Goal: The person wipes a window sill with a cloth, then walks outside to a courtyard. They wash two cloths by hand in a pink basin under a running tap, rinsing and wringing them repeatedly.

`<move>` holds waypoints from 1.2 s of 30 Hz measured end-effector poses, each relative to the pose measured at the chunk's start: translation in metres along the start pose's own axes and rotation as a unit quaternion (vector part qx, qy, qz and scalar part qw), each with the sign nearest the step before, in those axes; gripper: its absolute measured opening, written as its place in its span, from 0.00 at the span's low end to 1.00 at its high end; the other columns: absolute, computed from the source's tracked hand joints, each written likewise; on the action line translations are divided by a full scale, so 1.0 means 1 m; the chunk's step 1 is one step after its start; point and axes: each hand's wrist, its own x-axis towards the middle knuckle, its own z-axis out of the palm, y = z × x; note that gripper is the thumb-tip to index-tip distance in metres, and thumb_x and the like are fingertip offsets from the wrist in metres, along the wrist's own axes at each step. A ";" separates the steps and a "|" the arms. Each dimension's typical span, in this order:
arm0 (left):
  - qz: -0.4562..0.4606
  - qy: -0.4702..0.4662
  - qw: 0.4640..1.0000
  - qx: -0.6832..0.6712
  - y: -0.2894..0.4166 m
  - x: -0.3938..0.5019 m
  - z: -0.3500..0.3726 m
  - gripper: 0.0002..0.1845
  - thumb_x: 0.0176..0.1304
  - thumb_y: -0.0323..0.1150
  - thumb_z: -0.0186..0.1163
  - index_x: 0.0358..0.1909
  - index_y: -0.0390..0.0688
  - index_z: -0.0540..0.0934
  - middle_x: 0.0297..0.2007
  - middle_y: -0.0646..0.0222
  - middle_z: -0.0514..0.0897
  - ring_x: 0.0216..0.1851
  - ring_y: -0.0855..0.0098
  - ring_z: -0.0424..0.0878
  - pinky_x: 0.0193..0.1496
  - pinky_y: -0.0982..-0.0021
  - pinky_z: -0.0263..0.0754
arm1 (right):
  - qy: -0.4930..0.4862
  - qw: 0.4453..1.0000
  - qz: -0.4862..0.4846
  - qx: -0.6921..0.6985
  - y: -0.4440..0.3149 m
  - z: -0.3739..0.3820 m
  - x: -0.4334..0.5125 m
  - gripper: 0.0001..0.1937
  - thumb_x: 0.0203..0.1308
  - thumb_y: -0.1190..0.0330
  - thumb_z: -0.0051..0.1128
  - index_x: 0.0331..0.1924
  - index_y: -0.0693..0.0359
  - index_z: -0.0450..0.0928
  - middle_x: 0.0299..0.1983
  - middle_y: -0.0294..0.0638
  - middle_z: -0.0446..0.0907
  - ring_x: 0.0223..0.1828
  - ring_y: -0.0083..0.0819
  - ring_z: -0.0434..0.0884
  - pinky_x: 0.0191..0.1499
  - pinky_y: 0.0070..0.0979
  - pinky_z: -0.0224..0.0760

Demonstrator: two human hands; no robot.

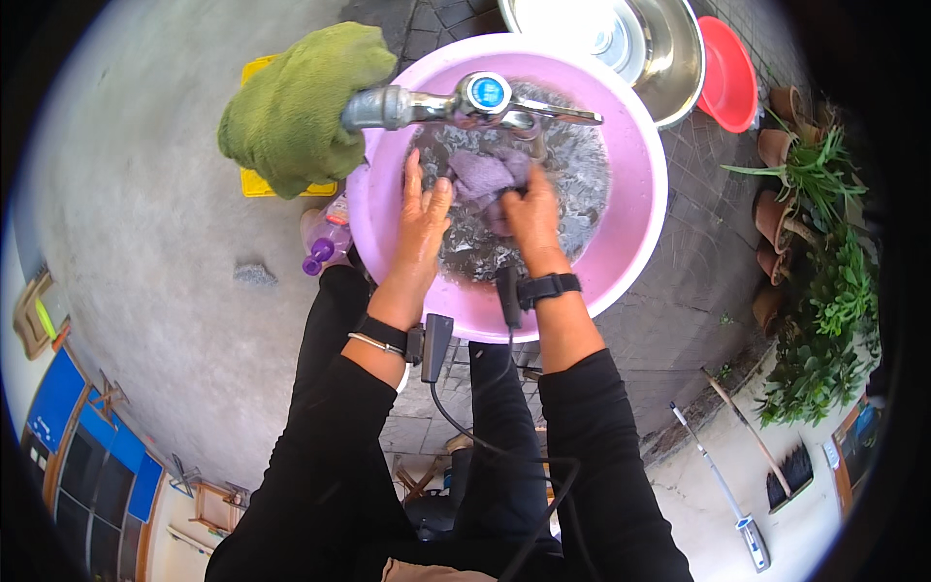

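Note:
A large pink plastic basin point(638, 196) holds dark, sudsy water. Over its far part reaches a metal faucet point(429, 108) with a lever handle. A wet purple cloth point(480, 177) lies in the water below the spout. My right hand point(534, 214) grips the cloth's right side, slightly blurred. At the cloth's left edge is my left hand point(425, 211), fingers apart and thumb beside the fabric, holding nothing that shows. Each wrist wears a black strap with a cabled device.
A green towel point(298, 109) wraps the pipe above a yellow item point(254, 182). A purple-capped bottle point(327, 240) stands left of the basin. Beyond it are a steel basin point(673, 69) and a red basin point(727, 80). Potted plants point(774, 211) line the right.

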 end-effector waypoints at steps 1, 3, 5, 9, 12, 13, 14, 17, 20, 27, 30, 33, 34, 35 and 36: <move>-0.049 -0.014 0.997 -0.050 0.000 0.002 -0.001 0.40 0.70 0.57 0.51 0.76 0.55 0.47 0.73 0.63 0.51 0.70 0.62 0.58 0.63 0.52 0.63 | -0.054 0.994 0.042 0.084 -0.009 0.004 0.000 0.24 0.57 0.77 0.57 0.60 0.60 0.73 0.46 0.49 0.83 0.43 0.36 0.83 0.45 0.31 0.78; -0.070 -0.056 0.983 -0.159 0.000 0.002 -0.006 0.38 0.71 0.57 0.50 0.75 0.50 0.53 0.69 0.67 0.63 0.64 0.70 0.66 0.60 0.65 0.67 | -0.152 0.958 0.040 0.241 -0.027 0.013 -0.017 0.15 0.57 0.78 0.62 0.50 0.67 0.79 0.40 0.40 0.85 0.37 0.23 0.82 0.42 0.24 0.77; -0.077 -0.054 0.970 -0.224 -0.002 0.007 -0.011 0.35 0.70 0.61 0.46 0.69 0.47 0.63 0.58 0.71 0.74 0.58 0.75 0.72 0.57 0.70 0.70 | -0.176 0.948 0.037 0.262 -0.046 0.025 -0.041 0.14 0.55 0.71 0.67 0.46 0.65 0.81 0.36 0.39 0.85 0.33 0.24 0.82 0.39 0.24 0.77; -0.079 -0.101 0.958 -0.256 -0.007 0.002 -0.026 0.25 0.73 0.52 0.48 0.62 0.47 0.70 0.53 0.72 0.78 0.53 0.74 0.76 0.55 0.71 0.73 | -0.076 0.983 -0.162 0.030 -0.066 0.034 -0.070 0.12 0.53 0.62 0.66 0.39 0.57 0.84 0.31 0.48 0.83 0.30 0.45 0.83 0.35 0.34 0.77; -0.017 -0.018 0.997 -0.075 -0.013 -0.015 -0.010 0.21 0.73 0.43 0.49 0.63 0.47 0.69 0.49 0.74 0.78 0.49 0.77 0.77 0.48 0.74 0.76 | -0.027 0.989 -0.145 -0.031 -0.065 0.028 -0.054 0.10 0.55 0.59 0.63 0.36 0.55 0.85 0.29 0.51 0.82 0.31 0.51 0.82 0.35 0.38 0.76; -0.005 -0.012 0.999 -0.049 -0.013 -0.017 -0.002 0.21 0.73 0.43 0.50 0.62 0.45 0.70 0.47 0.74 0.78 0.47 0.78 0.77 0.47 0.74 0.76 | -0.002 0.989 -0.141 -0.040 -0.062 0.025 -0.042 0.10 0.55 0.59 0.62 0.36 0.55 0.85 0.28 0.51 0.82 0.32 0.53 0.82 0.35 0.40 0.76; -0.032 0.018 0.999 -0.030 -0.011 -0.019 0.004 0.20 0.73 0.42 0.51 0.61 0.44 0.70 0.45 0.74 0.78 0.45 0.78 0.77 0.46 0.74 0.75 | 0.020 0.992 -0.125 0.010 -0.058 0.022 -0.034 0.13 0.58 0.56 0.59 0.34 0.57 0.85 0.27 0.55 0.81 0.32 0.54 0.82 0.35 0.42 0.75; -0.097 0.079 0.991 -0.048 -0.004 -0.018 0.017 0.19 0.71 0.39 0.54 0.58 0.39 0.73 0.44 0.72 0.79 0.42 0.76 0.77 0.46 0.72 0.73 | 0.036 0.997 -0.028 -0.068 -0.041 0.006 -0.003 0.16 0.62 0.55 0.56 0.36 0.61 0.84 0.27 0.59 0.81 0.32 0.56 0.82 0.36 0.43 0.75; -0.068 0.038 0.995 -0.059 0.006 -0.009 0.012 0.31 0.72 0.48 0.54 0.70 0.45 0.61 0.57 0.64 0.74 0.55 0.68 0.74 0.52 0.53 0.72 | 0.204 0.979 -0.014 -0.011 -0.021 -0.006 0.009 0.18 0.66 0.57 0.53 0.41 0.67 0.82 0.33 0.59 0.83 0.36 0.56 0.83 0.41 0.44 0.75; -0.166 -0.049 0.983 -0.067 0.011 -0.012 0.004 0.53 0.64 0.66 0.51 0.77 0.53 0.33 0.76 0.52 0.33 0.74 0.35 0.30 0.64 0.31 0.55 | 0.119 0.965 -0.019 -0.234 0.006 -0.005 -0.008 0.20 0.56 0.71 0.52 0.56 0.55 0.73 0.40 0.57 0.81 0.39 0.59 0.81 0.43 0.51 0.75; -0.221 -0.094 0.957 -0.164 0.013 -0.010 0.003 0.55 0.61 0.70 0.51 0.76 0.50 0.35 0.74 0.50 0.35 0.74 0.40 0.39 0.63 0.30 0.57 | -0.028 0.995 0.080 0.044 -0.007 0.001 -0.019 0.13 0.57 0.69 0.57 0.46 0.64 0.79 0.41 0.54 0.82 0.41 0.47 0.83 0.44 0.41 0.75; -0.209 -0.083 0.953 -0.205 0.017 -0.006 -0.004 0.48 0.64 0.68 0.48 0.75 0.48 0.48 0.66 0.55 0.60 0.65 0.52 0.65 0.62 0.45 0.68 | -0.099 0.987 -0.085 0.091 -0.035 0.005 -0.049 0.10 0.54 0.68 0.64 0.37 0.65 0.81 0.35 0.49 0.80 0.40 0.41 0.82 0.45 0.35 0.74; -0.199 -0.103 0.950 -0.215 0.017 -0.006 -0.007 0.46 0.65 0.67 0.47 0.74 0.47 0.52 0.63 0.56 0.65 0.62 0.55 0.69 0.61 0.50 0.70 | -0.086 0.985 -0.121 0.091 -0.045 0.006 -0.061 0.10 0.53 0.67 0.64 0.35 0.65 0.80 0.33 0.49 0.79 0.39 0.41 0.81 0.44 0.35 0.74; -0.180 -0.118 0.949 -0.232 0.017 -0.005 -0.011 0.43 0.66 0.67 0.46 0.73 0.47 0.56 0.60 0.58 0.70 0.59 0.58 0.74 0.61 0.56 0.73 | -0.085 0.982 -0.148 0.084 -0.055 0.006 -0.074 0.10 0.53 0.67 0.64 0.33 0.66 0.80 0.32 0.48 0.78 0.38 0.42 0.81 0.43 0.35 0.74; -0.174 -0.116 0.957 -0.201 0.016 -0.006 -0.013 0.39 0.68 0.63 0.46 0.71 0.46 0.59 0.59 0.60 0.72 0.57 0.61 0.75 0.59 0.60 0.73 | -0.081 0.979 -0.172 0.077 -0.063 0.007 -0.083 0.10 0.53 0.66 0.65 0.31 0.66 0.80 0.31 0.48 0.77 0.38 0.43 0.81 0.42 0.35 0.74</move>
